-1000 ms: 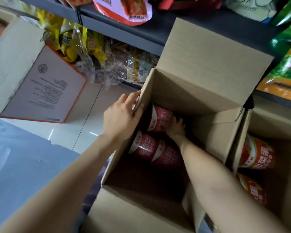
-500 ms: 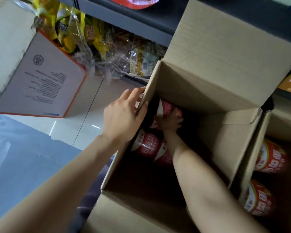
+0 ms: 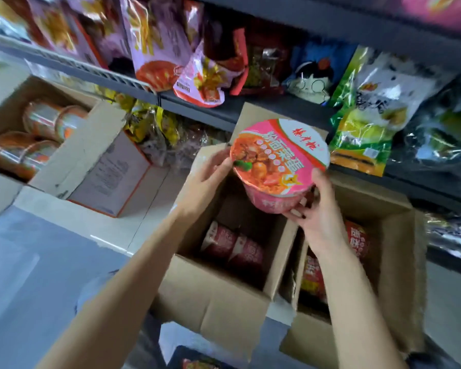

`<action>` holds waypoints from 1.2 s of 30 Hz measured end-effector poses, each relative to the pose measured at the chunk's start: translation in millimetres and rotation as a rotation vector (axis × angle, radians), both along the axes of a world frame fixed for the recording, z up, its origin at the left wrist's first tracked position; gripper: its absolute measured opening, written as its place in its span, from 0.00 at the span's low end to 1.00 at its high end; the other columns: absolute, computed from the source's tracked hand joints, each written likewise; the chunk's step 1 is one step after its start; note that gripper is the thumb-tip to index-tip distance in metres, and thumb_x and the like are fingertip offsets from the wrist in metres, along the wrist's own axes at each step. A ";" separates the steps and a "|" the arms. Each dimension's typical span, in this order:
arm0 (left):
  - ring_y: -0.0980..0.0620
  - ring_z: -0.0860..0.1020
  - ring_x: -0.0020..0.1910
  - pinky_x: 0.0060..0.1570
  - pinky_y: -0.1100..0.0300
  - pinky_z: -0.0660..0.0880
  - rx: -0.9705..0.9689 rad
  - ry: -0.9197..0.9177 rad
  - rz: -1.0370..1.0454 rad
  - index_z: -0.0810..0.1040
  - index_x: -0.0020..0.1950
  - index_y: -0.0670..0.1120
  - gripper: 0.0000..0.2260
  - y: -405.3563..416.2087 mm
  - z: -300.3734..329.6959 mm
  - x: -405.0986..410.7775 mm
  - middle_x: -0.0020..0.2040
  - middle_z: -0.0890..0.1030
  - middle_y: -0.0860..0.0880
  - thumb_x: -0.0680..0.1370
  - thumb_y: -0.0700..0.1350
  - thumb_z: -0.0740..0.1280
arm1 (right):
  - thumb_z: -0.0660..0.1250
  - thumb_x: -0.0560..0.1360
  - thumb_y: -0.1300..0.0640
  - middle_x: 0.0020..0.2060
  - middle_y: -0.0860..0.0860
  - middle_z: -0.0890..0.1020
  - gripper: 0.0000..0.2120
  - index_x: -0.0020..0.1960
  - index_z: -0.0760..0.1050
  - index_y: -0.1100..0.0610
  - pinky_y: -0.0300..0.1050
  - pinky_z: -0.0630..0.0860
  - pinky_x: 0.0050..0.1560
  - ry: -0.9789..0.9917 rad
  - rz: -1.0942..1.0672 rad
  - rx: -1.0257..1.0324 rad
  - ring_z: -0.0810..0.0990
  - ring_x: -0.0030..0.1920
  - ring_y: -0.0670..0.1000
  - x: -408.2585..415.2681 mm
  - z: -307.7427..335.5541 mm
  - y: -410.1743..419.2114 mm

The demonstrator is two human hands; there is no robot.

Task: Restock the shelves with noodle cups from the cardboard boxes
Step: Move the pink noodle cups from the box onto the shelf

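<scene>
A pink noodle cup (image 3: 278,159) is held above the open middle cardboard box (image 3: 210,294), lid tilted toward me. My right hand (image 3: 316,209) grips it from below and at the right rim. My left hand (image 3: 206,179) touches the cup's left rim with its fingertips, over the box's left wall. Two more pink noodle cups (image 3: 232,247) lie on their sides at the bottom of that box. The dark shelf (image 3: 250,113) runs behind the boxes.
A second open box (image 3: 394,275) to the right holds red noodle cups (image 3: 357,241). At the left, another open box (image 3: 53,161) holds orange cups. Snack bags (image 3: 367,134) crowd the shelves above and behind. Pale floor tiles lie at the left.
My right hand has lifted a pink noodle cup out of the middle box and up in front of the shelf. My left hand left the box wall and now touches the cup's rim.
</scene>
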State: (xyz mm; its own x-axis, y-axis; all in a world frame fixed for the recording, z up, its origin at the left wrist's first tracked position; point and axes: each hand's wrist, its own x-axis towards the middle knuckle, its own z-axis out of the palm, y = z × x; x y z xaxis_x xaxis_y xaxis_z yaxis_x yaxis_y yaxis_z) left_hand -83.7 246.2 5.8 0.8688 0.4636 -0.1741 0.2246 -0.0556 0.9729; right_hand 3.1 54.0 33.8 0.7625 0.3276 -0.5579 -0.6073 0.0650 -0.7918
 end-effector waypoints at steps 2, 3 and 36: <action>0.58 0.72 0.66 0.64 0.59 0.69 -0.118 -0.133 -0.179 0.73 0.66 0.62 0.18 -15.2 45.2 -2.2 0.64 0.77 0.57 0.77 0.53 0.66 | 0.76 0.46 0.29 0.61 0.52 0.78 0.55 0.69 0.68 0.48 0.50 0.80 0.44 -0.047 0.062 0.100 0.81 0.54 0.52 4.6 33.8 -16.0; 0.57 0.72 0.67 0.65 0.57 0.69 -0.078 -0.159 -0.238 0.68 0.69 0.63 0.25 -20.8 64.3 0.6 0.65 0.76 0.57 0.74 0.51 0.70 | 0.75 0.47 0.27 0.63 0.54 0.77 0.57 0.71 0.65 0.49 0.51 0.81 0.44 -0.111 0.093 0.145 0.82 0.53 0.53 7.3 50.0 -21.7; 0.58 0.77 0.48 0.47 0.66 0.72 0.788 -0.493 0.190 0.75 0.60 0.49 0.11 -67.5 180.6 100.1 0.47 0.80 0.59 0.79 0.47 0.62 | 0.64 0.75 0.59 0.59 0.53 0.77 0.15 0.62 0.75 0.58 0.40 0.68 0.57 -1.518 -0.117 -0.721 0.73 0.60 0.51 82.5 152.3 -42.3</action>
State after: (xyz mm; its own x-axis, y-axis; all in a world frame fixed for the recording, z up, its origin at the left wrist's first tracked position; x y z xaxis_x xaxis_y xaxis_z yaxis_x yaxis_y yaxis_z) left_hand 16.4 178.8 186.4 0.6590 0.4325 0.6153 -0.1289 -0.7411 0.6589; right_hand 85.6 11.7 186.1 0.7135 0.2579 0.6514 0.6600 -0.5596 -0.5013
